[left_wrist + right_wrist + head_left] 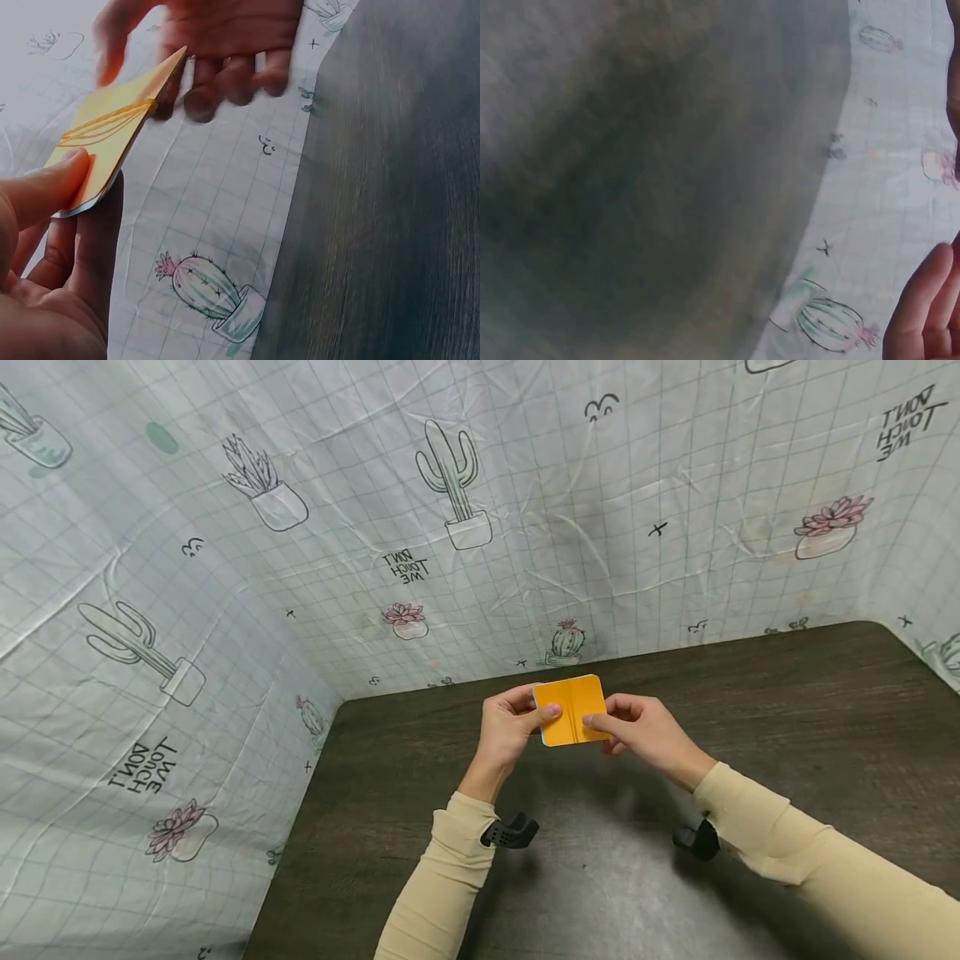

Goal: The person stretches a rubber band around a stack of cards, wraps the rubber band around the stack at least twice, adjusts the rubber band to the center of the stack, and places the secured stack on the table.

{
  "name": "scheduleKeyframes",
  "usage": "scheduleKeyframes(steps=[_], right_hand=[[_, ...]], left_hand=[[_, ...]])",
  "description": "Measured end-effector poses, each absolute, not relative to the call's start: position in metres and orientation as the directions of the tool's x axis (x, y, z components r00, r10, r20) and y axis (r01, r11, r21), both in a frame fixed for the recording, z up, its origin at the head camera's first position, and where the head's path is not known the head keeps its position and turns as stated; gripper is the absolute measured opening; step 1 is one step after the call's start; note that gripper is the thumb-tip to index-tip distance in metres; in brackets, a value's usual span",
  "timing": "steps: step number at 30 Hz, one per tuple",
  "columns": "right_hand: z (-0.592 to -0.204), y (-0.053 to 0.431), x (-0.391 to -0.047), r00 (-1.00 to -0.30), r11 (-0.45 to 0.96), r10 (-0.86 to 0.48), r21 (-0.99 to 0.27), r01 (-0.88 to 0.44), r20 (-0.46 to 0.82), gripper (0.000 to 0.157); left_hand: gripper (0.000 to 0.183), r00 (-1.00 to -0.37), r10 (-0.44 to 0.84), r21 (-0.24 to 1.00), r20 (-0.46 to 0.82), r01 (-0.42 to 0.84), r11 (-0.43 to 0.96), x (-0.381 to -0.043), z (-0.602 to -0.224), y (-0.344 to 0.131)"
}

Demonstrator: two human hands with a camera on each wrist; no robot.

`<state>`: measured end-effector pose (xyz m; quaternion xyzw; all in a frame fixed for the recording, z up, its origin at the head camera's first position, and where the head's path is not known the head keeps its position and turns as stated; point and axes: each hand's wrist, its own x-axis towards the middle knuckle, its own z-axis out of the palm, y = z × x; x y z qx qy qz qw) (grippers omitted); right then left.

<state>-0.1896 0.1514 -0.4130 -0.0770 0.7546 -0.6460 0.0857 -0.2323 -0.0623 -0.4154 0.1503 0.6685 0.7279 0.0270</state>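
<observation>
A small yellow-orange pad with a pale blue-white edge is held up above the table. Thin orange rubber bands run around its middle. My left hand grips it, thumb on the yellow face and fingers behind. My right hand is at the pad's other side, its thumb overlapping the face in the head view. In the left wrist view this right hand is blurred, thumb spread from loosely bent fingers. Only some fingers of it show at the right wrist view's edge.
The dark wood-grain table lies beneath both hands. A pale grid-patterned curtain with cactus drawings hangs along its back and sides. Black wrist-worn devices sit at both sleeves.
</observation>
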Motion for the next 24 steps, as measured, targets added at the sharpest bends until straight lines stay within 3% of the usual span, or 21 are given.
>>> scheduleKeyframes(steps=[8, 24], right_hand=[[-0.392, 0.156, -0.205, -0.988, 0.116, -0.121, -0.987, -0.107, 0.093, 0.042], [-0.383, 0.153, -0.213, -0.984, 0.162, -0.143, -0.979, -0.127, 0.104, 0.037]], left_hand=[[0.025, -0.942, 0.279, 0.981, 0.184, 0.159, -0.111, -0.229, -0.413, -0.052], [0.028, -0.923, 0.335, 0.980, 0.190, 0.160, -0.115, -0.230, -0.414, -0.053]])
